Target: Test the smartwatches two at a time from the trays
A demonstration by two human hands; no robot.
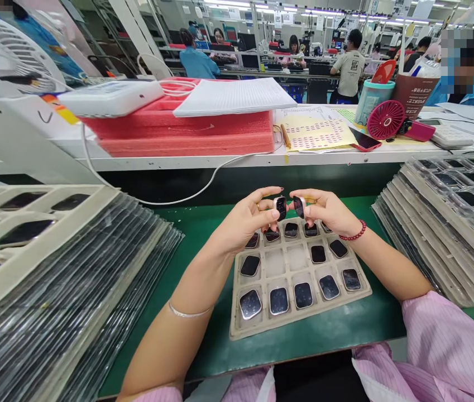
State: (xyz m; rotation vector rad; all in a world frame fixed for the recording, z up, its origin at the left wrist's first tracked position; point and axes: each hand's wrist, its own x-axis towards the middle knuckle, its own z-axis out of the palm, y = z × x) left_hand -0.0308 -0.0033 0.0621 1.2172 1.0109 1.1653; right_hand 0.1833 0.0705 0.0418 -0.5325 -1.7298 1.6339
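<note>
Both hands are raised over the far part of a plastic tray (299, 312) that bears several square watch bodies with dark screens. Between its thumb and fingers my left hand (250, 215) pinches one smartwatch body (281, 207), its dark face tilted toward the right. My right hand (328, 212) grips another smartwatch body (299, 207), turned nearly edge-on and close to the first. Two neighbouring pockets in the tray's middle row hold nothing. In the front row, a watch body (279, 301) lies face up among others. The fingers partly cover the back row.
Tall stacks of clear trays stand on the left (94, 279) and right (412, 234) of the green mat (207, 335). A white shelf (228, 162) crosses behind, carrying red foam (186, 134), papers, a phone (365, 139) and a small pink fan (386, 119). A white cable hangs below it.
</note>
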